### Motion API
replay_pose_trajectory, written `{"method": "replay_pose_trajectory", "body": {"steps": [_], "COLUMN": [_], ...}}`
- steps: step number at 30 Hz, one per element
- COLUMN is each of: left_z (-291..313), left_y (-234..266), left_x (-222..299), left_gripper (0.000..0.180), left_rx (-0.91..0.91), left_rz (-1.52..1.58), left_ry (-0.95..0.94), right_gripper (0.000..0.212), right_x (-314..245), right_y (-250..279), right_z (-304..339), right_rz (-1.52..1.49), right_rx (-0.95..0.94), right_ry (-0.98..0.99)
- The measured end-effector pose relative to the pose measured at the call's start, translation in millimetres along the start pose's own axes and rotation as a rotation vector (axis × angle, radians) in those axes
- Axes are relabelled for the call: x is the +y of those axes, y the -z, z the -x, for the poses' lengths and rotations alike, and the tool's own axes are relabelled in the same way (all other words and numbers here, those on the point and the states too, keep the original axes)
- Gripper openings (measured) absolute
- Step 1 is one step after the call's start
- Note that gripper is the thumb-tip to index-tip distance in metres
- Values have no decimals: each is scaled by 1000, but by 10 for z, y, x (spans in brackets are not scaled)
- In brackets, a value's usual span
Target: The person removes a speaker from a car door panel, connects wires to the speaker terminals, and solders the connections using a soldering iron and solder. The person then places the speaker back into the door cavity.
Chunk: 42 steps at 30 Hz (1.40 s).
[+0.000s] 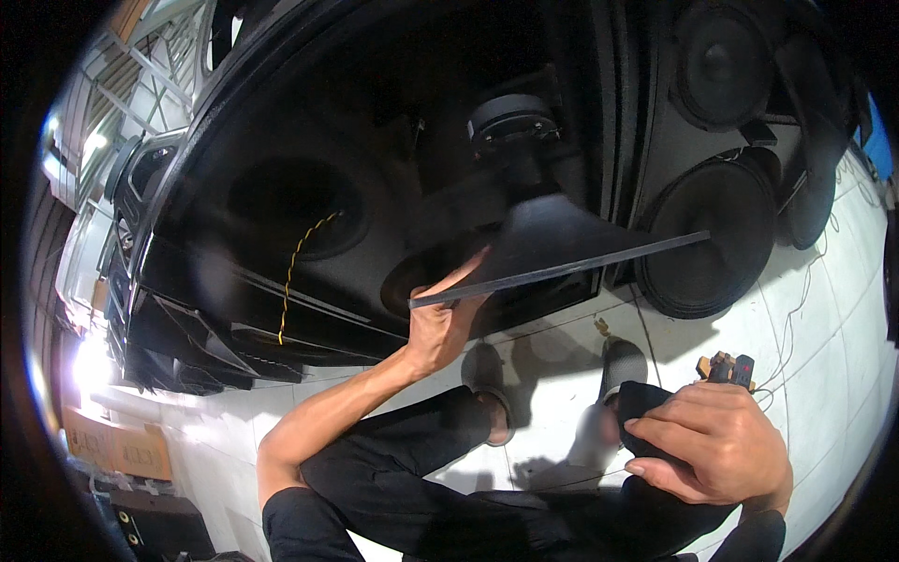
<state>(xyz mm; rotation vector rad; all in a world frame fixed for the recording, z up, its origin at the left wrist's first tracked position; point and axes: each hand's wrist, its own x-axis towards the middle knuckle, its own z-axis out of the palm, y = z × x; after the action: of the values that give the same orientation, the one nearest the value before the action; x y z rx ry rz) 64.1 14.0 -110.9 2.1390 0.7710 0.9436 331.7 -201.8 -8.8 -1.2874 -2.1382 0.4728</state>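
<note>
A black speaker horn (571, 236), with a round driver (513, 120) at its narrow end, hangs tilted before the large black speaker cabinet (215, 248). My left hand (444, 323) grips the near left corner of its flat flange, thumb on one side and fingers on the other. By my right knee, my right hand (716, 436) is closed, fingers curled and thumb near the index finger; whatever lies inside the grip is hidden. Just beyond its knuckles shows a black and yellowish object (726, 367), partly covered by the hand. A yellow and black twisted wire (296, 262) dangles out of the cabinet.
Round speaker cones (707, 234) sit in another black cabinet at the right. A thin cable (796, 309) trails over the white tiled floor (562, 384). Cardboard boxes (120, 448) and a black case (161, 525) stand at the lower left. My feet are under the cabinet's near edge.
</note>
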Motion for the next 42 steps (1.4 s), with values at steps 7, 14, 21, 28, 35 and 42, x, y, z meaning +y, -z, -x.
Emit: {"method": "replay_pose_trajectory", "body": {"steps": [7,14,21,28,35,42], "left_z": [21,-158,-281,-276,-119,-115], "left_y": [-56,-137,-83,27,228,317], "left_x": [125,485,374,247,108,171], "left_gripper": [9,20,33,57,70,33], "left_rx": [36,160,176,148,-65,-435], "left_rz": [11,243,326,130,-86,-302], "left_ry": [69,307,347,160,-77,-277], "right_gripper": [25,27,25,28,28,26], "right_x": [14,-44,-96,-84,-109,-147], "right_y": [-15,13,-67,-81,-33,-36], "right_z": [-26,-74,-48,-68,-65,-125], "right_rz": [11,28,62,46,55,45], "right_rx": [11,-14,49,18,-17,-59], "right_ry": [-11,-50,-105,-131,-181,-218]}}
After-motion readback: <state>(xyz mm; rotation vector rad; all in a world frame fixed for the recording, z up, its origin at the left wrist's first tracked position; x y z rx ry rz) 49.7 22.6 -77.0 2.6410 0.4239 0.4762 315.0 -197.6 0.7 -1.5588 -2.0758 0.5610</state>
